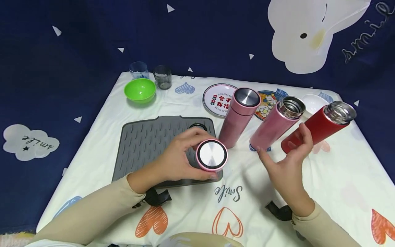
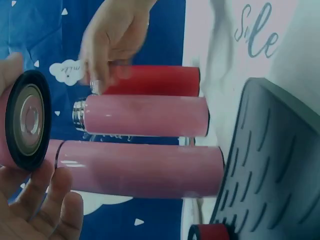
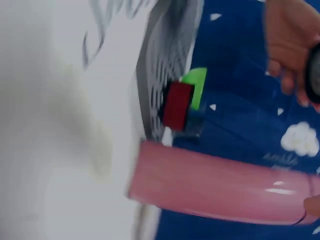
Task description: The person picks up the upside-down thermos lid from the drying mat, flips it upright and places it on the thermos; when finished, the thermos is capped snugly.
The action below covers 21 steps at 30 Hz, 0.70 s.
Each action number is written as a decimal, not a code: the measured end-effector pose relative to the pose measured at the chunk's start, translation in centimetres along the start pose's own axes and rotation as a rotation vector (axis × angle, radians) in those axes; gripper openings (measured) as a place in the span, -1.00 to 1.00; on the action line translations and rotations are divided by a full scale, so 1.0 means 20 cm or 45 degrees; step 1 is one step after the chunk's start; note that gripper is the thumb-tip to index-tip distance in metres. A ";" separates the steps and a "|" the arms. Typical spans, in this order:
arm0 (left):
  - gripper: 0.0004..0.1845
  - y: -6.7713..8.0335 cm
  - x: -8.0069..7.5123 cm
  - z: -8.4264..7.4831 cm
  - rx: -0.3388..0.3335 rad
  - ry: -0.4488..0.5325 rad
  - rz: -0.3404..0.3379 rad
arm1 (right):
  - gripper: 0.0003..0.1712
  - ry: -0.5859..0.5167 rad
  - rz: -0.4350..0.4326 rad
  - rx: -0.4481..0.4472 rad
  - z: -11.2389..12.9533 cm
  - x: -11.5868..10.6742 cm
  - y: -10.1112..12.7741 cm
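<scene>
Fingers (image 1: 185,144) of the left hand (image 1: 176,159) curl round the pink lid (image 1: 212,155) above the grey mat (image 1: 148,144), while the right hand (image 1: 285,164), loosely spread and holding nothing, nears the open pink flask (image 1: 276,123); steadying that flask upright first should let the lid seat squarely.

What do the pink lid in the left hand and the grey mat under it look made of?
Round pink lid: brushed-metal top disc with dull sheen, black ring, seemingly plastic pink rim. Grey ridged mat: matte, moulded grooves, likely silicone or rubber.
</scene>
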State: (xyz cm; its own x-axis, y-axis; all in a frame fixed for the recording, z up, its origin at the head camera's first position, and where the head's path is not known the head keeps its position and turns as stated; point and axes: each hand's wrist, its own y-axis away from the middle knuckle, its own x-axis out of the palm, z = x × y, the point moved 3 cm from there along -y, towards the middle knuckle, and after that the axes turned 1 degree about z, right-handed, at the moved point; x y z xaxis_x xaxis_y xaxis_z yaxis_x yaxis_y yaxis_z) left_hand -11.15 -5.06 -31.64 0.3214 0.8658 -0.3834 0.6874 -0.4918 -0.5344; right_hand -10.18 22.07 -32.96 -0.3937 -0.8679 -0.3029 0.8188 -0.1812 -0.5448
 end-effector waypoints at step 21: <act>-0.21 0.02 -0.06 0.04 -0.080 -0.003 -0.164 | -0.29 0.231 0.525 0.524 -0.37 0.01 -0.06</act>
State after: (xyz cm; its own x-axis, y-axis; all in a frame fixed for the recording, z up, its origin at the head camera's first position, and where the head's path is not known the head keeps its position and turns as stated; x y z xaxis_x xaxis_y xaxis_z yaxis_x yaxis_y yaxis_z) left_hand -11.68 -6.35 -31.96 0.2263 0.9211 -0.3168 0.7625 -0.3699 -0.5309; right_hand -14.27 25.60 -38.08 -0.0451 -0.8187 -0.5724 0.9989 -0.0422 -0.0183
